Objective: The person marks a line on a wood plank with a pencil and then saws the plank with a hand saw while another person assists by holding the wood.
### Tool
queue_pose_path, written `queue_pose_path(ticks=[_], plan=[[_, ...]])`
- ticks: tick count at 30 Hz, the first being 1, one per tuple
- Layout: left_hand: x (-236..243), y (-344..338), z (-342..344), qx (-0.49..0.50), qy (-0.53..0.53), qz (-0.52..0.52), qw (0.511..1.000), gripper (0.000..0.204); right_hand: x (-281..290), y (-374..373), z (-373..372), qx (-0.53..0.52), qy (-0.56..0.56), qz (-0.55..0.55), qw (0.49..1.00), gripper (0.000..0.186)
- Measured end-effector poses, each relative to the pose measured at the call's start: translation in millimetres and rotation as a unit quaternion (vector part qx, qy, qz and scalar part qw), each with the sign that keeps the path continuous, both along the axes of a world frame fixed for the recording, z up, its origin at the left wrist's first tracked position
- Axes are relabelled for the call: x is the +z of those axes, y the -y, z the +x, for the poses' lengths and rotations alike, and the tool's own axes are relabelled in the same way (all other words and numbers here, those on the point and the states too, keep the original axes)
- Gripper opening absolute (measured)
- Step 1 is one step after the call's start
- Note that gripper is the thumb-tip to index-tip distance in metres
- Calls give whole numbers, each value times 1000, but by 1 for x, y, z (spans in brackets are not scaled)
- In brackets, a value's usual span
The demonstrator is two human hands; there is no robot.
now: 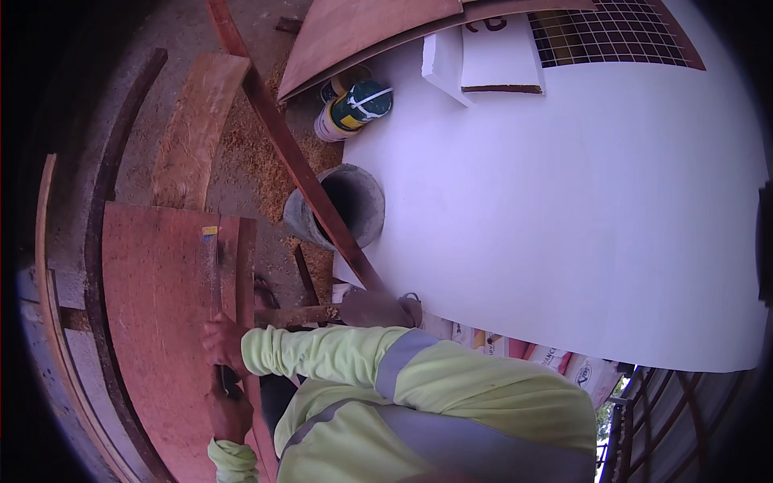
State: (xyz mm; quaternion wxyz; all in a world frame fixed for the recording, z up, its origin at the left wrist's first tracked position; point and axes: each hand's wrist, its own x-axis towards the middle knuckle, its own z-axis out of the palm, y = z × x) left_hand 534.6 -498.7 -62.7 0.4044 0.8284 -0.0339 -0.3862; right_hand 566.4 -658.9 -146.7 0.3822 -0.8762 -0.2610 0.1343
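Red-brown wooden board (153, 322) lies lengthwise on my left. Over its right part runs a long narrow tool (211, 270), perhaps a hand saw, greyish, with a yellow and blue mark at its far end. My right hand (223, 342) is closed around it near the middle of the board, its arm reaching across from the right. Closer to me, my left hand (229, 412) is closed by the tool's dark handle (229, 381). Fingers partly hide the grip. A narrow strip of the board (245, 270) lies right of the tool.
A dark red beam (282, 145) slants across a grey concrete pipe (374, 205). Paint buckets (362, 105) stand beyond, beside wood shavings (266, 161). A large white sheet (564, 209) fills the right. Printed bags (555, 358) lie under its near edge. Long timbers (101, 241) run along the left.
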Motion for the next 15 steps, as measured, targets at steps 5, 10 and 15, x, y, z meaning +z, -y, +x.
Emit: queue_pose_path(ticks=[5,10,15], plan=[[-89,61,56,4,56,-43,998,41,-61,64,59,6,-15,-131,991,31],[22,-25,-10,20,36,9,999,51,32,-14,-3,39,-39,-17,998,27],[54,-51,-48,15,14,29,999,56,44,-46,-59,-30,40,89,995,23]])
